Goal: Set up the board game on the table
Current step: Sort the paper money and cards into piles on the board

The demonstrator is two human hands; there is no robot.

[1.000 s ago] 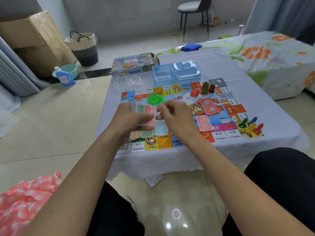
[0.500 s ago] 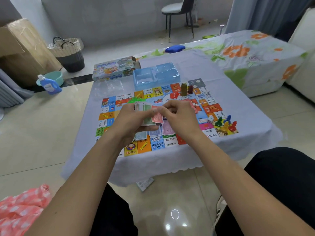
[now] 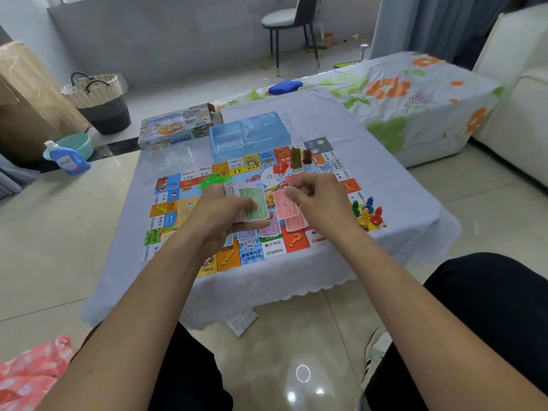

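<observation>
Left hand (image 3: 221, 213) gripping one money stack (image 3: 252, 204), right hand (image 3: 318, 203) pinching one red note (image 3: 285, 206), one board (image 3: 189, 203)

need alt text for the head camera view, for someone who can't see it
Seen from above, a person's left hand grips a stack of play money while the right hand pinches a red note over a colourful game board on a cloth-covered table. Coloured pawns stand at the board's right edge, with a clear blue tray and the game box behind it.

Board (image 3: 189, 203) centre hidden behind hands; banknote (image 3: 284, 207) print unreadable.
</observation>
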